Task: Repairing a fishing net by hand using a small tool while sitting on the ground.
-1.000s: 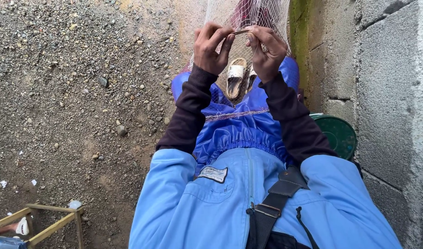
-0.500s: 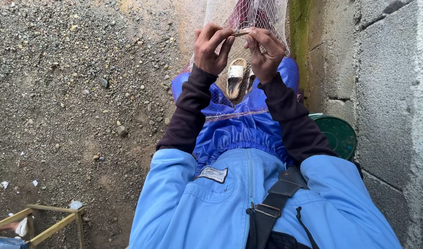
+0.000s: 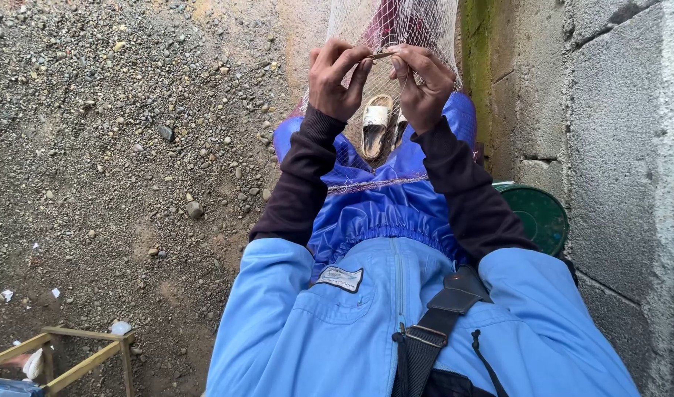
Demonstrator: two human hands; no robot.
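The net (image 3: 396,29) runs off the top edge, so its far end cannot be seen; behind its mesh a dark red thing (image 3: 385,22) is too blurred to identify. Below the net, the sandal (image 3: 376,125) hides its foot, and the green lid (image 3: 539,213) is half covered by a sleeve

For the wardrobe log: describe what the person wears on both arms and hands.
Both forearms are covered by snug dark brown long sleeves ending at the wrists. Over the upper arms lie looser light blue jacket sleeves, pushed up near the elbows. The left hand and right hand are bare, without gloves. No watch or bracelet shows; whether a ring is worn is too small to tell.
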